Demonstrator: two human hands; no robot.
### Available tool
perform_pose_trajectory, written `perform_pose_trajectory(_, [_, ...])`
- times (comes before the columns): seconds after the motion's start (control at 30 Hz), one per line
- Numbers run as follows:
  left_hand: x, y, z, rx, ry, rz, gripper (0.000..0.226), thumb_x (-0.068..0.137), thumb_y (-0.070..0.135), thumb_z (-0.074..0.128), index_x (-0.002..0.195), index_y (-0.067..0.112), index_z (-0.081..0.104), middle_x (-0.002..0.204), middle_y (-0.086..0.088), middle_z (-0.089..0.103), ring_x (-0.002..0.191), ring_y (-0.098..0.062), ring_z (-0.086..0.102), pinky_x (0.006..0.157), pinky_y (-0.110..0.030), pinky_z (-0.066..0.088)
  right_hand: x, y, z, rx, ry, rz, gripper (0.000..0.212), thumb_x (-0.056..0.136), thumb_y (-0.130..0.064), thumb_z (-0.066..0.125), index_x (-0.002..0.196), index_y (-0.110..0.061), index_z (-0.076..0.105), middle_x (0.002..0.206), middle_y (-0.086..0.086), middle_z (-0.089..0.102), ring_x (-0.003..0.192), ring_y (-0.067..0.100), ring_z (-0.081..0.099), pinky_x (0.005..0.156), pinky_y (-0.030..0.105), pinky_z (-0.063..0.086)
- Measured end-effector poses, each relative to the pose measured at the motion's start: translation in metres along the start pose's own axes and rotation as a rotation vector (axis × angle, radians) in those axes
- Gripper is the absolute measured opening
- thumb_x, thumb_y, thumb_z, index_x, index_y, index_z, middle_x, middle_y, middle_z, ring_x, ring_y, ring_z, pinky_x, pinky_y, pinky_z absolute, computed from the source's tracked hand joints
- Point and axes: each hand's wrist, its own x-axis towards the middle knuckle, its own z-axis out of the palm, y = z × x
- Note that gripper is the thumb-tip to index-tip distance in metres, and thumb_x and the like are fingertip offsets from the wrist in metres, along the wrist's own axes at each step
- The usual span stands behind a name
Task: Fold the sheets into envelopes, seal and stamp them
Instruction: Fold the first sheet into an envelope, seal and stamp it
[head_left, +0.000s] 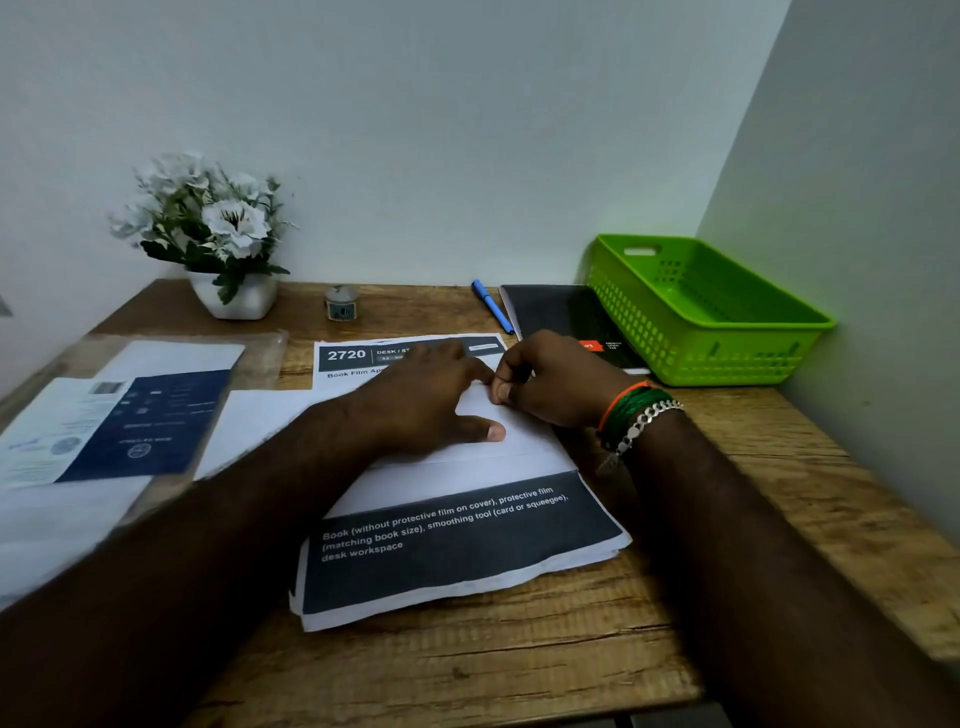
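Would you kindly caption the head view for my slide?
Left hand presses the folded sheet flat while right hand pinches its edge.

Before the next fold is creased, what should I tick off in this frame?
1. Left hand flat on the white folded sheet: ok.
2. Right hand pinching the sheet's upper edge: ok.
3. Sheet resting on the printed paper stack: ok.
4. Edges aligned under the hands: cannot tell.
5. Small stamp-like pot by the wall within reach: ok, contents cannot tell.
6. Green plastic basket apart from the fold: ok.
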Motion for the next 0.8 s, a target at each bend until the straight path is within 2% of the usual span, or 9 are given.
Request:
perform_pose_trajectory(0.13, [0.0002, -0.0003, -0.0005, 0.0, 0.001, -0.001, 0.062, 0.087, 0.061, 0.066, 0.142, 0.036, 0.048, 0.118, 0.008, 0.041, 0.122, -0.02, 0.042, 0.099, -0.033, 0.034, 0.0017, 0.0018, 0.0032, 0.043, 0.059, 0.015, 0.013, 0.087, -0.014, 0.071, 0.08, -0.023, 0.077, 0.073, -0.015, 0.066, 0.073, -0.003, 0.058, 0.064, 0.009, 0.038])
perform_pose_trajectory(0.2, [-0.0001, 0.0002, -0.0008, 0.0, -0.003, 0.0, 0.063, 0.087, 0.061, 0.066, 0.143, 0.036, 0.048, 0.115, 0.009, 0.038, 0.122, -0.02, 0.042, 0.099, -0.033, 0.034, 0.0018, 0.0017, 0.0033, 0.035, 0.059, 0.02, 0.012, 0.087, -0.014, 0.071, 0.081, -0.022, 0.077, 0.073, -0.015, 0.065, 0.073, -0.001, 0.058, 0.064, 0.008, 0.038])
perform_pose_trajectory(0.3, [0.0007, 0.0008, -0.0001, 0.004, -0.001, -0.002, 0.065, 0.087, 0.061, 0.066, 0.144, 0.035, 0.047, 0.129, 0.003, 0.046, 0.124, -0.02, 0.042, 0.1, -0.032, 0.033, 0.0002, 0.0038, -0.0016, 0.036, -0.009, 0.015, 0.008, 0.088, -0.016, 0.072, 0.084, -0.02, 0.078, 0.082, -0.009, 0.07, 0.078, 0.004, 0.061, 0.071, 0.016, 0.044])
perform_pose_trajectory(0.37, [0.0011, -0.0003, 0.0006, -0.001, 0.005, -0.004, 0.065, 0.087, 0.061, 0.066, 0.143, 0.036, 0.047, 0.13, 0.004, 0.046, 0.124, -0.019, 0.041, 0.098, -0.031, 0.033, 0.0012, 0.0043, -0.0002, 0.051, 0.016, 0.022, 0.009, 0.087, -0.016, 0.072, 0.082, -0.022, 0.077, 0.083, -0.008, 0.071, 0.078, 0.004, 0.062, 0.073, 0.018, 0.044])
perform_pose_trajectory(0.47, [0.0004, -0.0008, 0.0009, -0.013, 0.01, 0.003, 0.064, 0.087, 0.06, 0.067, 0.142, 0.036, 0.048, 0.117, 0.009, 0.04, 0.122, -0.019, 0.041, 0.095, -0.029, 0.031, 0.0039, 0.0044, 0.0051, 0.058, 0.086, 0.038, 0.012, 0.087, -0.015, 0.072, 0.08, -0.023, 0.076, 0.075, -0.011, 0.068, 0.068, -0.004, 0.058, 0.058, 0.006, 0.039])
perform_pose_trajectory(0.53, [0.0001, -0.0006, 0.0009, -0.014, 0.006, -0.001, 0.065, 0.086, 0.06, 0.067, 0.143, 0.035, 0.048, 0.124, 0.006, 0.044, 0.124, -0.019, 0.041, 0.098, -0.031, 0.033, 0.0034, 0.0055, 0.0028, 0.051, 0.053, 0.041, 0.008, 0.088, -0.016, 0.072, 0.083, -0.021, 0.077, 0.074, -0.014, 0.066, 0.068, -0.006, 0.057, 0.055, 0.002, 0.036])
perform_pose_trajectory(0.63, [0.0006, -0.0011, 0.0017, -0.007, 0.009, -0.014, 0.069, 0.086, 0.063, 0.066, 0.145, 0.032, 0.047, 0.136, 0.003, 0.046, 0.127, -0.019, 0.041, 0.106, -0.035, 0.035, 0.002, 0.0066, 0.0001, 0.066, 0.006, 0.033, 0.008, 0.088, -0.017, 0.073, 0.083, -0.021, 0.077, 0.08, -0.012, 0.07, 0.075, -0.002, 0.061, 0.067, 0.013, 0.042])
perform_pose_trajectory(0.73, [0.0007, -0.0012, 0.0018, -0.005, 0.011, -0.013, 0.068, 0.086, 0.062, 0.066, 0.143, 0.032, 0.047, 0.133, 0.003, 0.047, 0.125, -0.019, 0.041, 0.101, -0.031, 0.034, 0.0042, 0.0044, 0.0072, 0.053, 0.101, 0.037, 0.011, 0.087, -0.017, 0.072, 0.079, -0.023, 0.075, 0.076, -0.011, 0.068, 0.075, 0.003, 0.061, 0.07, 0.019, 0.042])
perform_pose_trajectory(0.8, [-0.0001, -0.0008, 0.0016, -0.002, 0.008, -0.015, 0.068, 0.086, 0.062, 0.066, 0.144, 0.032, 0.047, 0.133, 0.004, 0.046, 0.124, -0.018, 0.041, 0.099, -0.031, 0.033, 0.0042, 0.0044, 0.0061, 0.04, 0.091, 0.044, 0.012, 0.087, -0.017, 0.072, 0.078, -0.024, 0.075, 0.077, -0.011, 0.068, 0.076, 0.003, 0.062, 0.068, 0.018, 0.043])
